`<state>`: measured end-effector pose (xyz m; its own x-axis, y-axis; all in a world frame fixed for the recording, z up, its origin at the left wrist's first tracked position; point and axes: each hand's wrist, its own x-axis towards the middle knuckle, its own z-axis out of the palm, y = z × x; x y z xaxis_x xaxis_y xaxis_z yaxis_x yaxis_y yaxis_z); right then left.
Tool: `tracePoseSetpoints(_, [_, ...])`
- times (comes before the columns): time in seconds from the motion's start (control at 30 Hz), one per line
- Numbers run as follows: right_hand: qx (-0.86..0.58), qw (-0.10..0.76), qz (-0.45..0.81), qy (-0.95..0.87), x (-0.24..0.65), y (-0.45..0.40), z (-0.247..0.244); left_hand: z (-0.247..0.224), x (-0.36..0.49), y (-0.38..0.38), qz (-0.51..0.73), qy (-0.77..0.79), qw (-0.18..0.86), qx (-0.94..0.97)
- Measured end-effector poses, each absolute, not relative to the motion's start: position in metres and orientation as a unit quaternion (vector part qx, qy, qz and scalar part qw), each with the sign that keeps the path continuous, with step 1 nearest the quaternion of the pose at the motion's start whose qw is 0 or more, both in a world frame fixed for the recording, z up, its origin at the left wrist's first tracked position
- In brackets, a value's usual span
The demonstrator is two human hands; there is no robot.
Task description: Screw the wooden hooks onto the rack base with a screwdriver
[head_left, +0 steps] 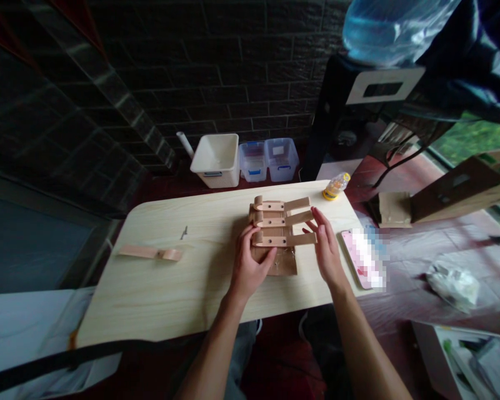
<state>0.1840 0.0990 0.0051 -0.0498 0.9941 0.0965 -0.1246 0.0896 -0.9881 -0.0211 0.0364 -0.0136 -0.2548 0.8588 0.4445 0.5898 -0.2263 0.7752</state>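
Note:
Three light wooden hook-shaped pieces, each with dark screw holes, lie side by side across a brown cardboard piece (285, 265). My left hand (252, 261) curls around the left end of the nearest wooden piece (275, 241), thumb on the near side. Beyond it are the middle wooden piece (270, 221) and the far wooden piece (273, 205). My right hand (327, 250) is at their right ends, its fingers apart and close to the raised tips; whether it touches them I cannot tell. Another wooden piece (150, 253) lies at the table's left, near small metal screws (184, 232).
On the pale wooden table (170, 300), a pink phone (354, 255) and a yellow-capped clear bottle (336, 186) stand at the right. Beyond the far edge are a white basket (216, 158) and two clear bins (281, 158). A water dispenser (341, 111) rises at back right.

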Motion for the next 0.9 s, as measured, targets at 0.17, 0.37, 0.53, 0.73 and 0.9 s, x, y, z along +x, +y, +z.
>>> tracePoseSetpoints(0.17, [-0.447,0.522,0.493,-0.534,0.181,0.103,0.001,-0.014,-0.017,0.036,0.512,0.617,0.129,0.584])
tracePoseSetpoints(0.37, [-0.466,0.512,0.466,-0.551,0.171,0.107,0.003,-0.014,-0.015,0.036,0.512,0.626,0.129,0.574])
tracePoseSetpoints(0.53, [-0.468,0.529,0.462,-0.537,0.169,0.107,0.002,-0.014,-0.016,0.036,0.502,0.634,0.13,0.574])
tracePoseSetpoints(0.73, [-0.454,0.543,0.47,-0.527,0.167,0.106,0.005,-0.015,-0.016,0.035,0.509,0.632,0.133,0.57])
tracePoseSetpoints(0.9, [-0.44,0.555,0.49,-0.508,0.164,0.113,0.006,-0.019,-0.022,0.032,0.531,0.614,0.171,0.559])
